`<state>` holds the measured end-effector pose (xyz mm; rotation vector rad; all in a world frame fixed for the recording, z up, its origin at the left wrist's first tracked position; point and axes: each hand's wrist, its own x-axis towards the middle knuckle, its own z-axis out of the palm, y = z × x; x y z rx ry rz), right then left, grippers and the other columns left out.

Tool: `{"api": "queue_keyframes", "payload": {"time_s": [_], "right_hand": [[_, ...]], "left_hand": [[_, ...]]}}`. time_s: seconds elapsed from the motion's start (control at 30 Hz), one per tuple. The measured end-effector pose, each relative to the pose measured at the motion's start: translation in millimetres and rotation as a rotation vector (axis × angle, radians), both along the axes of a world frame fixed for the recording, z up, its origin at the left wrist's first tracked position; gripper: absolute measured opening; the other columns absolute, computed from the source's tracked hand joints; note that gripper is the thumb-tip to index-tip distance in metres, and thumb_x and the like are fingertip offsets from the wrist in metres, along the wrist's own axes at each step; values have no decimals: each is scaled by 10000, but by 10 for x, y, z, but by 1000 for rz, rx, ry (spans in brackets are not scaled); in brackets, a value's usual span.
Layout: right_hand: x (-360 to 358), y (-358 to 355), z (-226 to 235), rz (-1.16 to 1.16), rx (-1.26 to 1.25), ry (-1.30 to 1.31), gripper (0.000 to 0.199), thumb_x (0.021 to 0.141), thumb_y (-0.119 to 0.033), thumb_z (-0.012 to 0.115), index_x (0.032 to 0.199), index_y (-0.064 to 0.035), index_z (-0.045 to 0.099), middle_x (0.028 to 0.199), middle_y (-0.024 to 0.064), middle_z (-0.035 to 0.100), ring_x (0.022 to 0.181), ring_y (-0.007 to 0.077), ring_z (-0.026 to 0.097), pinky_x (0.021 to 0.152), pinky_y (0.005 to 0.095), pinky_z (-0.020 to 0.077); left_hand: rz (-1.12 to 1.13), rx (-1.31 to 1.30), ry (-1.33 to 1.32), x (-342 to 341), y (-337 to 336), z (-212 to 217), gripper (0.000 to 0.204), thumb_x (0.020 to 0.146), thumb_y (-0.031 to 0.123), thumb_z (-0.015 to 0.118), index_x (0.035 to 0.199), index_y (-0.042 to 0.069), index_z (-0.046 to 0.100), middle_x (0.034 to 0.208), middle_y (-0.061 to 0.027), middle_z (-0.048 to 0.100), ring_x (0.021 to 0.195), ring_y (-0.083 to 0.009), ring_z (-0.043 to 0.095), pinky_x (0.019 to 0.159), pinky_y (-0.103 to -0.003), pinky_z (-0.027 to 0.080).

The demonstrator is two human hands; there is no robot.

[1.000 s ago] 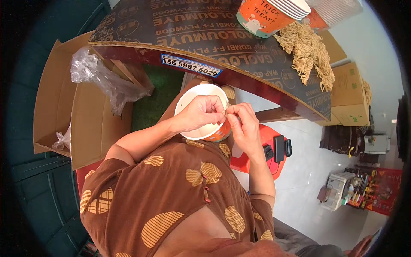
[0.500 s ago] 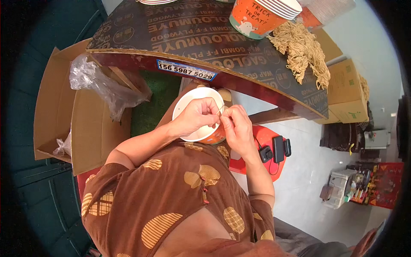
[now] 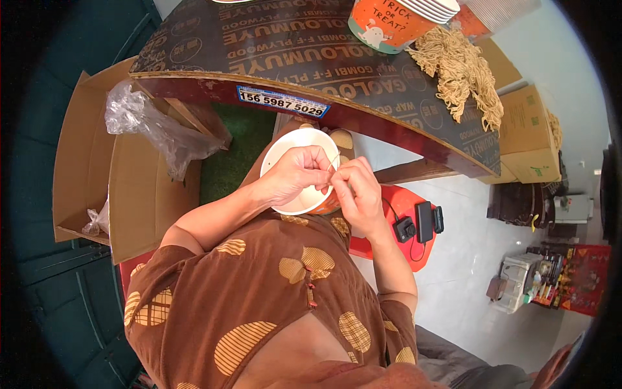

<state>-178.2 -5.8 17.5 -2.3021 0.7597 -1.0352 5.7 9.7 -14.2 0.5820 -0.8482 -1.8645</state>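
Note:
A white-lined paper bucket [image 3: 277, 155] with an orange printed outside rests on my lap, its open mouth facing up. At the right side of its rim my two hands meet, fingertips almost touching. My left hand [image 3: 297, 176] is closed in a pinch over the bucket's mouth. Between my fingers a thin beige string [image 3: 334, 162] shows as a small curve. My right hand [image 3: 357, 194] pinches the same string just outside the rim. My fingers cover most of the string, so any knot or hole there is hidden.
On the dark plywood table [image 3: 285, 45] ahead stand stacked orange paper buckets [image 3: 392, 26] beside a heap of beige strings [image 3: 457, 71]. An open cardboard box [image 3: 146, 194] with a clear plastic bag [image 3: 155, 129] is at my left. A red stool [image 3: 389, 243] at my right carries small black devices [image 3: 414, 223].
My hands stay at the rim, still pinching. The bit of string between them now bows out in a clearer curve. The whole view has shifted slightly.

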Motion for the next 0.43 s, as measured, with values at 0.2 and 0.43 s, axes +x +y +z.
{"api": "queue_keyframes", "payload": {"time_s": [0.2, 0.43], "right_hand": [[10, -29, -125, -99, 181, -96, 115, 882, 6, 556, 988, 12, 598, 945, 140, 560, 870, 270, 577, 764, 340, 477], [-4, -53, -192, -49, 253, -89, 142, 901, -3, 547, 1031, 10, 601, 969, 147, 562, 891, 276, 581, 775, 337, 480]], "left_hand": [[-2, -67, 17, 12, 16, -38, 88, 860, -22, 628, 828, 3, 550, 822, -85, 614, 715, -137, 588, 668, -258, 487], [89, -197, -148, 13, 43, -74, 67, 880, -11, 623, 850, 11, 569, 886, -71, 621, 807, -139, 616, 768, -274, 518]]}}
